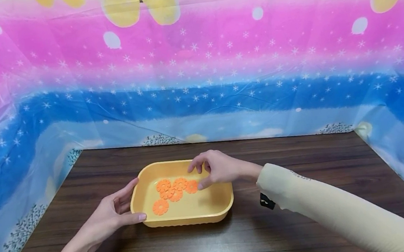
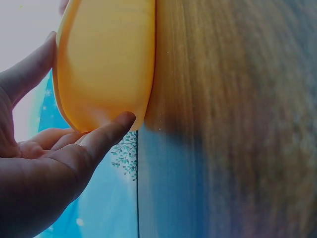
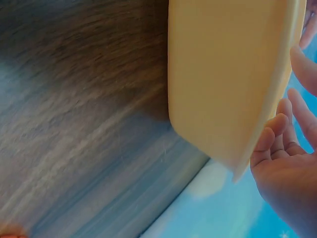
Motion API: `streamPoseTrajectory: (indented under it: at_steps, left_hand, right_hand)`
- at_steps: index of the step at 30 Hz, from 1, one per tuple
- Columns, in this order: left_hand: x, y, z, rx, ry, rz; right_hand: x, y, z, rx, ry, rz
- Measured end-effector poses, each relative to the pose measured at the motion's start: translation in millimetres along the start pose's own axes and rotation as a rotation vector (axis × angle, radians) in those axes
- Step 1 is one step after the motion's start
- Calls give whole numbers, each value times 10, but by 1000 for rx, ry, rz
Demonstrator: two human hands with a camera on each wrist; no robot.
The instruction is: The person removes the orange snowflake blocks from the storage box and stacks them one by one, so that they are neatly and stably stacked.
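Observation:
Several flat orange notched discs [image 1: 175, 194], like flower-shaped building pieces, lie in a yellow plastic basin [image 1: 205, 216]. Most of them cluster or overlap left of the middle; one disc [image 1: 160, 207] lies apart, nearer the front left. My left hand [image 1: 113, 215] holds the basin's left end, its thumb at the front corner and its fingers toward the back. In the left wrist view that thumb [image 2: 106, 134] rests against the outer wall. My right hand [image 1: 218, 168] is over the basin's right side with loosely bent fingers. Its thumb tip overlaps the rightmost disc [image 1: 191, 187] in the head view.
The basin stands on a dark wood-grain table [image 1: 295, 223]. A printed pink and blue cloth [image 1: 217, 66] hangs behind the table and along both sides. In the right wrist view a small orange patch [image 3: 12, 235] shows at the bottom left corner.

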State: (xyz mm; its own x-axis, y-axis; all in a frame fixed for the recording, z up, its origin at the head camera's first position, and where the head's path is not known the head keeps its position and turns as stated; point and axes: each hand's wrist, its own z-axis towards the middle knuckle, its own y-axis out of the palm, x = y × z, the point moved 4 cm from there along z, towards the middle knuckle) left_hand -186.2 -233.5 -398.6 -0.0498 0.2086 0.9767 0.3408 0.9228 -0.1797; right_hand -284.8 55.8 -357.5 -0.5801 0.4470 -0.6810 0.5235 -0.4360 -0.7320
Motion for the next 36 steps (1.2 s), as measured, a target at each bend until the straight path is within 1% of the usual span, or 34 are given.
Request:
streamPoseTrajectory:
  at_steps: [2,8,12,15,20,25,28,32,36]
  left_hand:
    - [-6,-1,-4,0,0,-3]
    - [-13,-4,-5,2,-6,-2]
    - [-13,-10,-8,-1,-2,-1]
    - [-9,-17,-13,-5,5,-4]
    - [-10,-26,-22,-11,8,-17]
    - [-24,-23,-22,-19,2,-29]
    - [-25,-21,-21,-19,-1,-27]
    - [-10,-18,-17,-18,0,-20]
    - [4,-13,-17,-15,-3,-20]
  right_hand:
    - [-8,40,35,-10,-12,1]
    - [-27,143,117,-39,-11,-1]
    - [-52,167,169,-68,-14,9]
    - [-98,161,230,-104,-28,7]
    - [-173,183,380,-194,-50,5]
    - [-259,217,538,-275,-52,5]
    - [-304,245,623,-318,-50,-20]
    - [-330,305,728,-355,-56,-43]
    - [-346,391,793,-377,-64,-23]
